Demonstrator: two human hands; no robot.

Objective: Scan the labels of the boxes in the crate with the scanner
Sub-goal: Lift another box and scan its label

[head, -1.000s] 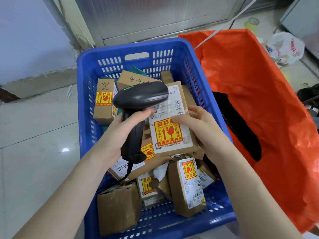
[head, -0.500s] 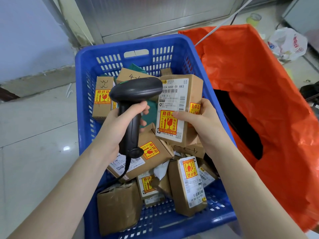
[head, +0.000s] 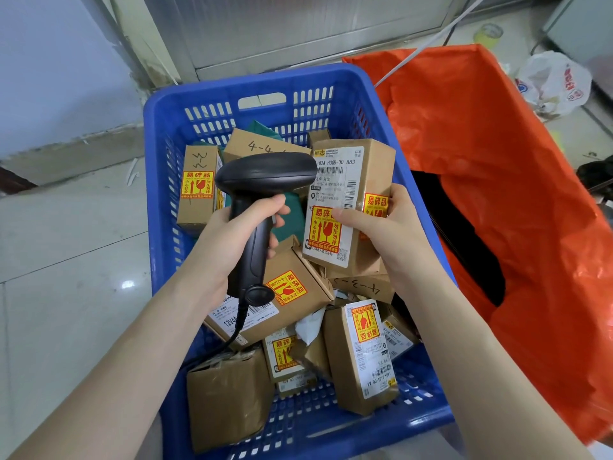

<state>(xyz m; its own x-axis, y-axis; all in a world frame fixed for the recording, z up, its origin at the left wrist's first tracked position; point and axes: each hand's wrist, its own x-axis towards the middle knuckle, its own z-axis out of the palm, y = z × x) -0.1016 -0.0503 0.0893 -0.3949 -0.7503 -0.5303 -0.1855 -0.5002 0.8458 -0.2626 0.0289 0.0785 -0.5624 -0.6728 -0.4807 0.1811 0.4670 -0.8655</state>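
A blue plastic crate (head: 166, 200) holds several brown cardboard boxes with white shipping labels and yellow-red fragile stickers. My left hand (head: 229, 240) grips the handle of a black corded scanner (head: 262, 194), its head pointing right. My right hand (head: 381, 227) holds one box (head: 348, 180) upright above the pile, its white label facing me just right of the scanner head. Other boxes lie below: one (head: 298, 293) under the scanner, one (head: 365, 356) at the front right, one (head: 229, 396) at the front left.
An open orange plastic bag (head: 497, 194) sits right beside the crate. A white plastic bag (head: 557, 81) and a tape roll (head: 487, 33) lie on the tiled floor behind it. A white cable (head: 428, 41) crosses above the orange bag. A wall stands at the left.
My right hand has lifted the box out of the pile and turned it more upright. The scanner's head has come off the label and now sits just left of it.
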